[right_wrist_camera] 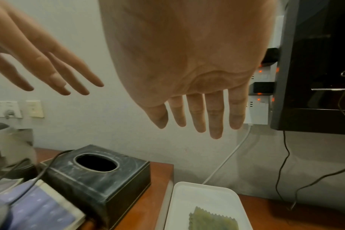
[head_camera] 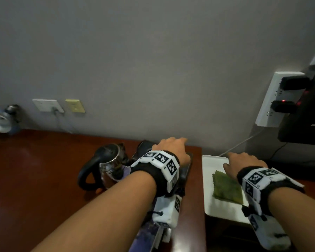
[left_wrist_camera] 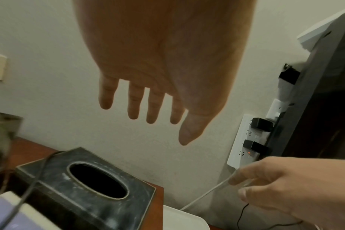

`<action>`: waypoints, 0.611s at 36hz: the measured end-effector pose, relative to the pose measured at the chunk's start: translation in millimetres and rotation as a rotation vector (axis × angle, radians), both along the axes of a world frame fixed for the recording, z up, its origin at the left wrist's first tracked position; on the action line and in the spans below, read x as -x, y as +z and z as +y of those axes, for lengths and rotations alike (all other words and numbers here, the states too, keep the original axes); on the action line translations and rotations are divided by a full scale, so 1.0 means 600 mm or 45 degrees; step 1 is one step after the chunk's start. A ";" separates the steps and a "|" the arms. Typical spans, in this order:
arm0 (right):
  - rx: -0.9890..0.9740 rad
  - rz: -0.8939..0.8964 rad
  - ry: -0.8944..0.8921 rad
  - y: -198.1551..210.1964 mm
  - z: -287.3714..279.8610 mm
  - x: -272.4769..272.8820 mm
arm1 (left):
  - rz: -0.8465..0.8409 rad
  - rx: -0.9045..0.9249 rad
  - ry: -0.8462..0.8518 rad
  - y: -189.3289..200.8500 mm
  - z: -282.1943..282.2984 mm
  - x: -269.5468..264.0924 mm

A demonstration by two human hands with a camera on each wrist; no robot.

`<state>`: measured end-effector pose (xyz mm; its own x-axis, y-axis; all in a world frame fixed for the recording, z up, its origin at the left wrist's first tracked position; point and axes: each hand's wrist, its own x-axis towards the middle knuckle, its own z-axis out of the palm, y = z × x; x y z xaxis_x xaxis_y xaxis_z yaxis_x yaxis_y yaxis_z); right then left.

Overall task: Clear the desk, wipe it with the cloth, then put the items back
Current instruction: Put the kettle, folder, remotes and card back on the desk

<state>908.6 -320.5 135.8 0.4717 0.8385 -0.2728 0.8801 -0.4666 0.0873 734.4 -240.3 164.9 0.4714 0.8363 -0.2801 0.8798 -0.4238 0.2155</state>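
Lying flat in a white tray (right_wrist_camera: 203,193), the green cloth (head_camera: 227,188) is found just off the right edge of the desk (head_camera: 35,170). The right hand (head_camera: 244,162) is held above the far end of the tray, its fingers straight and slightly spread, and nothing is grasped by it. The left hand (head_camera: 171,148) is likewise kept unclenched and empty, palm down, above a black tissue box (left_wrist_camera: 89,183) that stands at the desk's far right corner, close to the wall. A purple-covered book (right_wrist_camera: 35,207) is laid just beside the box on its near side, and a dark cord (left_wrist_camera: 28,191) is draped across both. A steel kettle (head_camera: 109,160) with a black handle is placed to the left of the box. On the wall to the right a white power strip (head_camera: 273,99) is mounted beside a dark screen (head_camera: 305,115), with two black plugs set in it. Two wall plates (head_camera: 47,105) are fixed further left.
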 end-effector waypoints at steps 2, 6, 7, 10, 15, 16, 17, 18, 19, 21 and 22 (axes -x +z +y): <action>-0.021 -0.010 0.046 0.000 -0.012 0.039 | -0.009 -0.015 0.015 0.003 -0.018 0.045; -0.157 -0.060 0.187 0.000 -0.039 0.138 | -0.031 -0.038 0.077 0.009 -0.051 0.160; -0.169 -0.045 0.213 -0.002 -0.044 0.165 | -0.031 -0.045 0.100 0.010 -0.060 0.191; -0.085 0.036 0.249 -0.004 -0.052 0.254 | -0.022 -0.057 0.179 0.013 -0.086 0.289; -0.022 0.063 0.420 0.009 -0.045 0.391 | 0.005 -0.030 0.380 0.025 -0.122 0.431; -0.017 0.063 0.454 0.012 -0.042 0.415 | 0.008 -0.022 0.417 0.027 -0.126 0.452; -0.020 0.057 0.486 0.014 -0.038 0.438 | 0.012 -0.016 0.448 0.029 -0.129 0.472; -0.029 0.055 0.512 0.015 -0.034 0.459 | 0.015 -0.012 0.474 0.030 -0.129 0.489; -0.040 0.061 0.536 0.017 -0.029 0.480 | 0.021 -0.013 0.495 0.031 -0.128 0.505; -0.059 0.075 0.585 0.020 -0.018 0.513 | 0.029 -0.025 0.534 0.030 -0.123 0.531; -0.065 0.080 0.611 0.021 -0.011 0.527 | 0.029 -0.029 0.548 0.029 -0.119 0.541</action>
